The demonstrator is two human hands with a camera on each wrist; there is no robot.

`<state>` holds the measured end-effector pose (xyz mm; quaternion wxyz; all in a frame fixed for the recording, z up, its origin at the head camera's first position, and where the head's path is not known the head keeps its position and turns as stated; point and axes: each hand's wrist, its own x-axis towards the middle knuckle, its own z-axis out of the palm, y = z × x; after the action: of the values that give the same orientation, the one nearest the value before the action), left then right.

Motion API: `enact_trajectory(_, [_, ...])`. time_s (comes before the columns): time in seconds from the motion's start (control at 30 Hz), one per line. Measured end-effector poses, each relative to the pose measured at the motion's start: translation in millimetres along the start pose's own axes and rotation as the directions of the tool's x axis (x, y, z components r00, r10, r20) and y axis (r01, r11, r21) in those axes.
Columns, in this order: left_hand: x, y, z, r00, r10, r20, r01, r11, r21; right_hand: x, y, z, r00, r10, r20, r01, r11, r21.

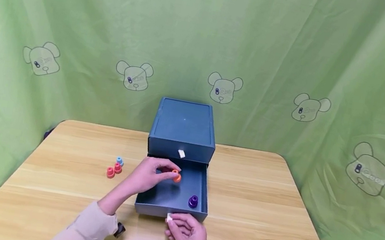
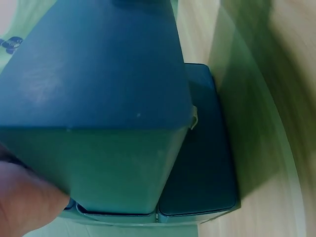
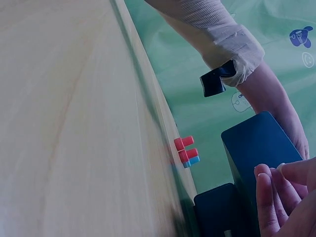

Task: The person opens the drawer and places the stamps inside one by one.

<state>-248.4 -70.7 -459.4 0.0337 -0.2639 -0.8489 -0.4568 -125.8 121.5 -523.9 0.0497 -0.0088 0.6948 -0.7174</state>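
In the head view a blue drawer cabinet [image 1: 184, 121] stands on the table with one drawer [image 1: 162, 212] pulled out. Over that drawer, my left hand [image 1: 147, 175] pinches a small orange stepped plastic peg [image 1: 177, 177] between thumb and fingers. A dark purple peg [image 1: 193, 201] stands inside, near the front right corner. My right hand [image 1: 189, 237] pinches the white pull tab [image 1: 169, 217] on the drawer's front. In the right wrist view, that hand's fingers [image 3: 265, 197] are curled at the drawer front; the tab is hidden there. The left wrist view shows the drawer's outside, not the orange peg.
Two red pegs [image 1: 114, 169] and a light blue peg [image 1: 119, 161] stand on the table left of the cabinet. Above the pulled-out drawer is a closed one with a white tab [image 1: 181, 154]; another closed drawer [image 2: 202, 163] lies below it. A green curtain surrounds the table.
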Motion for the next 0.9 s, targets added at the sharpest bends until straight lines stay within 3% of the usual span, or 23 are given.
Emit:
enact_trajectory(0.23, [6.6, 7.0, 6.8, 0.996, 0.03, 0.088, -0.032, 0.999, 0.021, 0.2, -2.2, -1.0, 1.0, 0.021, -0.001, -0.021, 1.0, 0.002])
enact_trajectory(0.47, [12.3, 12.0, 16.1, 0.986, 0.012, 0.166, -0.023, 0.997, 0.068, -1.0, -2.1, -0.7, 1.0, 0.007, 0.006, -0.007, 1.0, 0.004])
enact_trajectory(0.9, [18.7, 11.0, 25.6, 0.97, 0.025, 0.24, -0.039, 0.998, 0.052, -0.6, -2.4, -1.1, 1.0, -0.003, 0.014, 0.003, 1.0, -0.002])
